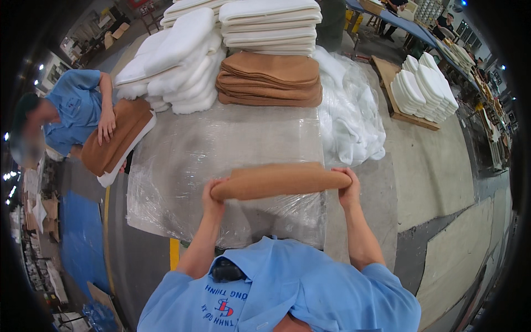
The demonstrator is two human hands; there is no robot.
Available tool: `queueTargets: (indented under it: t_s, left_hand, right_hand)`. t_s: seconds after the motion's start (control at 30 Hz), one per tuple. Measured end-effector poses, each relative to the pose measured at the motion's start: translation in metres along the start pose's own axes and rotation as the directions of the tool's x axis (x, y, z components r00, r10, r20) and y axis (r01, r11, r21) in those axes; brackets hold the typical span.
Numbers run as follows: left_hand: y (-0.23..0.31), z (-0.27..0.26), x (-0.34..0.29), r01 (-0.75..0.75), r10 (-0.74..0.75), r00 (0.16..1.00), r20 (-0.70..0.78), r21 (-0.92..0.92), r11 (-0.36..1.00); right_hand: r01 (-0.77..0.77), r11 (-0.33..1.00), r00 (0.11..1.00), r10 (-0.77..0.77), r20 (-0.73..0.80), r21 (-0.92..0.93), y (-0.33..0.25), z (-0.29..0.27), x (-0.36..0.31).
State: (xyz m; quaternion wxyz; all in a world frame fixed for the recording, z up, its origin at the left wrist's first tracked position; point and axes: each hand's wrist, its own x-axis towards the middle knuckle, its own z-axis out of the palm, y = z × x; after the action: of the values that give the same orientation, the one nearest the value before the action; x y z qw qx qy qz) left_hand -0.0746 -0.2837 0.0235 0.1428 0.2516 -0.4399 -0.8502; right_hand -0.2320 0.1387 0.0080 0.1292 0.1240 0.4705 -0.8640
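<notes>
Stretched between my two hands is a brown fabric cushion cover (279, 181), slightly blurred and held level over the work surface. My left hand (214, 193) is closed round its left end, and my right hand (347, 185) grips the right end. Beyond it, a folded stack of similar brown covers (269, 83) lies at the far side of the plastic-wrapped surface (232, 138). At the left, a co-worker's hand (107, 124) rests on another brown cover (119, 133), with a white pad (135, 145) showing along its edge.
White pads (166, 55) are piled behind, beside a neater white stack (270, 25). Crumpled clear plastic with white material (351, 110) lies to the right. Farther right, more white pads (423, 88) stand on a wooden pallet (412, 119). Other people sit at a distant blue table (406, 23).
</notes>
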Motion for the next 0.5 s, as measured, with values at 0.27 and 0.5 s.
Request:
queueTargets:
  t_s: [0.27,0.5]
  left_hand:
    - [-0.008,-0.040,-0.152,0.230,-0.251,0.968,0.012,0.361,0.904]
    - [-0.038,0.038,-0.076,-0.250,-0.242,0.934,0.261,0.965,0.077]
  right_hand:
    - [-0.305,0.804,0.904,0.413,0.109,-0.511,-0.042,-0.031,-0.065]
    - [0.237,-0.232,0.748,0.664,0.024,-0.943,-0.007,0.023,0.020]
